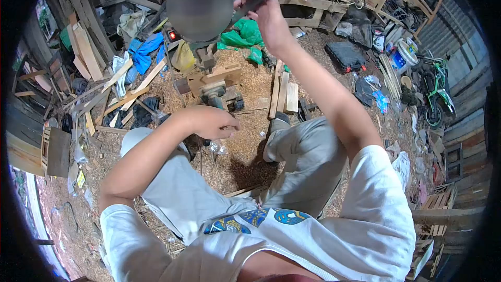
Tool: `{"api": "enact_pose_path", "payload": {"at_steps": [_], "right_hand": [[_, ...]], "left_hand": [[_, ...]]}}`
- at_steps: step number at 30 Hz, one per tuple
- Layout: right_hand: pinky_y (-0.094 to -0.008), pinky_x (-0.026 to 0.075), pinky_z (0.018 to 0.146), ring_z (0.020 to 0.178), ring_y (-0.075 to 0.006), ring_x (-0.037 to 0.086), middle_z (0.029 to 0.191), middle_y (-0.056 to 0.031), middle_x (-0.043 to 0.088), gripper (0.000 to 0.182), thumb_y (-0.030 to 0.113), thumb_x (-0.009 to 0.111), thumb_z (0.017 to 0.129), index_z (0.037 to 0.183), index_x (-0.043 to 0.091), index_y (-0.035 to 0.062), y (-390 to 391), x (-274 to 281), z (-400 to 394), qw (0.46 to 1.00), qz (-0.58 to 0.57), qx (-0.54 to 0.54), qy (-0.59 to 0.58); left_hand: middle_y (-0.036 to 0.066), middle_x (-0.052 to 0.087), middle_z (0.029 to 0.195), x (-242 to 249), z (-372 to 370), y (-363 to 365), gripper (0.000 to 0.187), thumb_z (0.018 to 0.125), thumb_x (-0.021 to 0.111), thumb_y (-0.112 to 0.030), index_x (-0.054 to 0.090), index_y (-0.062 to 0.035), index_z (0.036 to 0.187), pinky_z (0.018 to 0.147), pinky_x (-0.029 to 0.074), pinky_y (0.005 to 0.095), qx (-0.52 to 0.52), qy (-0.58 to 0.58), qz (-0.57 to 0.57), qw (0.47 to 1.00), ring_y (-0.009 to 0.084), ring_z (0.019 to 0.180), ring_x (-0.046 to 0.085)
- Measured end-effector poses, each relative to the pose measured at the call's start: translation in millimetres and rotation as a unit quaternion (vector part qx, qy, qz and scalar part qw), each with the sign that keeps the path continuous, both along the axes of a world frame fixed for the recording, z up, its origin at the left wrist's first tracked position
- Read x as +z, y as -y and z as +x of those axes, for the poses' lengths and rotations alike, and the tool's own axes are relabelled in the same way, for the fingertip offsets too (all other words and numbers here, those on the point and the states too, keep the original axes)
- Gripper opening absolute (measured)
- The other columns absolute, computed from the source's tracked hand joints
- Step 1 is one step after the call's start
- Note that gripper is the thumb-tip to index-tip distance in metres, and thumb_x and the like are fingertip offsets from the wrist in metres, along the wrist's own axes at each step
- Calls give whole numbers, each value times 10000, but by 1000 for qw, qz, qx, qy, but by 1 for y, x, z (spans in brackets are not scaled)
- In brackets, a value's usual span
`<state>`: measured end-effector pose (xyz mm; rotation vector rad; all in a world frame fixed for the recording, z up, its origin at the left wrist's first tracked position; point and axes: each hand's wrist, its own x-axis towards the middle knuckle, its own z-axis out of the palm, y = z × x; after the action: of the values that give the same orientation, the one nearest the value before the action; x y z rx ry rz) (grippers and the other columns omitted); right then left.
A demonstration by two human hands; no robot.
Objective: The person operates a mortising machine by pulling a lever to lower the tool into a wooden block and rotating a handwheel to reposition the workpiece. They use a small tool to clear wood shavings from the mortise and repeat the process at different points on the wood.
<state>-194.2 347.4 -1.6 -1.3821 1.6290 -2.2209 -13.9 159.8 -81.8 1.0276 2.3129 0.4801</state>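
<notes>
My right hand (269,21) is raised at the upper middle, its fingers wrapped round a dark rod-like handle (255,2) with a round bluish end. The handle slants down to the left, beside a large grey blurred oval (198,8). Low in front of me, my left hand (216,124) is bent over with curled fingers, above the near end of a grey-green metal tool (214,94); what lies inside this grip is hidden. Just past that tool sits a light wooden block (222,74), with a dark metal piece (206,57) behind it.
Sawdust covers the floor round my legs. Wooden strips (283,94) lie by my right foot. Green plastic (242,34) and blue cloth (146,55) lie beyond. A black case (345,56), a white bucket (404,55) and a green bike (439,89) stand to the right.
</notes>
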Motion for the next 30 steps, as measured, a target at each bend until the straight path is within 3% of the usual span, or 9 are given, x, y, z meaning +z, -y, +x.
{"api": "enact_pose_path", "payload": {"at_steps": [3,8,13,15,16,19,21,25,30], "right_hand": [[-463,321,1206,1341,-225,518,1385,-112,582,606,572,262,1146,1484,424,96,31,-11,-9,982,-55,-138,-115],[-415,148,1305,1641,-335,133,1770,-210,128,731,283,421,1142,1708,40,21,54,-48,-51,939,7,-206,-277],[-415,179,1299,1630,-351,180,1750,-226,194,736,312,419,1143,1723,34,74,79,-79,-85,954,65,-222,-188],[-431,280,1261,1579,-375,309,1716,-231,280,713,311,410,1145,1732,49,127,79,-87,-92,926,119,-278,-226],[-474,373,1198,1468,-419,463,1631,-259,415,659,278,358,1151,1736,64,206,77,-85,-86,960,139,-216,-113],[-511,413,1143,1374,-458,538,1543,-296,507,628,238,307,1150,1732,75,275,90,-75,-105,903,214,-332,-166],[-521,426,1118,1366,-478,536,1471,-326,563,614,240,281,1156,1723,65,335,109,-88,-158,890,179,-347,-233],[-490,282,1234,1467,-490,438,1579,-304,479,746,641,26,1096,1693,235,245,133,-70,-196,942,211,-259,27],[-498,284,1236,1485,-465,429,1598,-275,472,735,641,118,1108,1644,406,228,130,-106,-190,973,85,-213,30]], "left_hand": [[176,736,1272,13,-3,-7,480,1024,620,-388,662,-64,1376,983,544,466,46,49,-161,985,376,1153,697],[183,737,1265,20,-9,-8,528,1012,601,-486,665,-112,1380,979,539,486,57,55,-229,970,389,1153,694],[205,722,1293,25,-8,-7,543,1017,594,-493,627,-155,1440,1007,538,490,72,34,-166,983,413,1187,679],[218,706,1323,40,-4,-11,576,1025,585,-502,593,-149,1479,1030,534,496,63,33,-232,970,430,1214,667],[218,706,1323,44,-2,-9,576,1025,585,-502,593,-149,1479,1030,534,496,62,37,-231,970,430,1214,667],[220,694,1347,45,2,-3,616,1031,577,-527,573,-129,1501,1043,528,507,63,54,-232,969,435,1225,663],[222,689,1357,41,5,4,640,1035,571,-542,563,-114,1511,1048,523,512,68,52,-202,976,430,1232,662],[226,688,1358,39,8,14,647,1033,573,-549,559,-121,1519,1049,523,511,78,47,-195,976,428,1231,663],[221,708,1317,45,16,31,618,1031,594,-505,566,-122,1515,1023,539,496,111,26,-174,978,427,1198,677]]}}
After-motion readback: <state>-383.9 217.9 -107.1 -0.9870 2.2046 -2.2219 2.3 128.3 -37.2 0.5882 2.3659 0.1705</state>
